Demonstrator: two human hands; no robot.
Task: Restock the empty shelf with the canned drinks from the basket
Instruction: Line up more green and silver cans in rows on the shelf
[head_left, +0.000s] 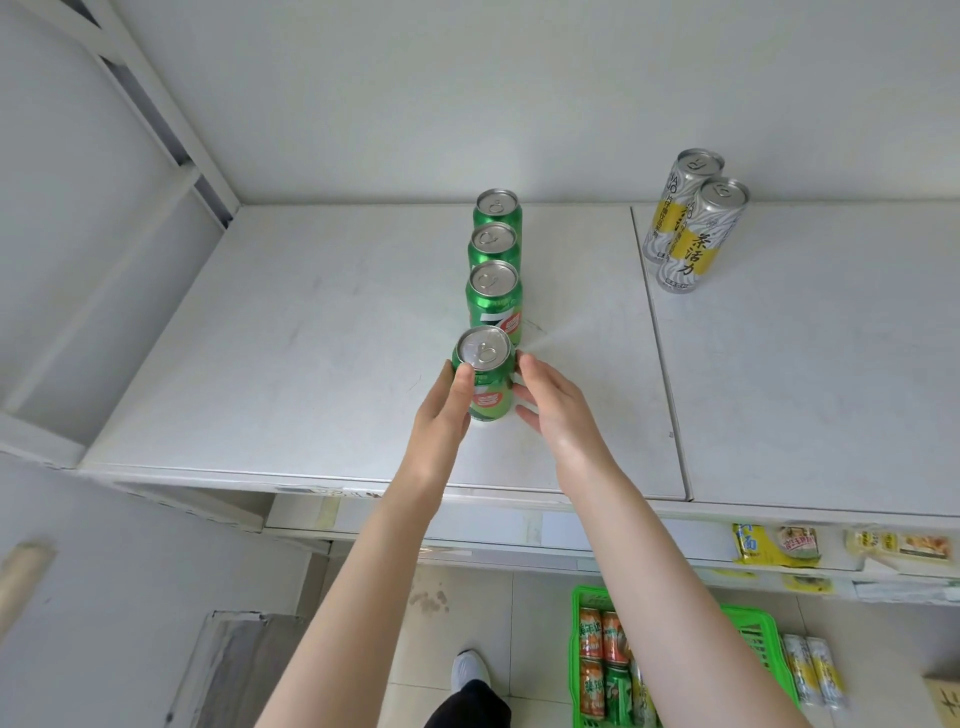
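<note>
Left hand (442, 410) grips the front green "7" can (492, 387); right hand (558, 410), fingers straight, touches it.

I read a big white 7 on the green can (493, 309) just behind the front green can (491, 397); its red badge is too small for me. The nearer tall silver can (693, 244) has a yellow band with black characters ending 活力, and the tall silver can behind it (670, 200) shows the letters AO. Orange cans (591, 635) in the basket (575, 675) read 美年达
</note>
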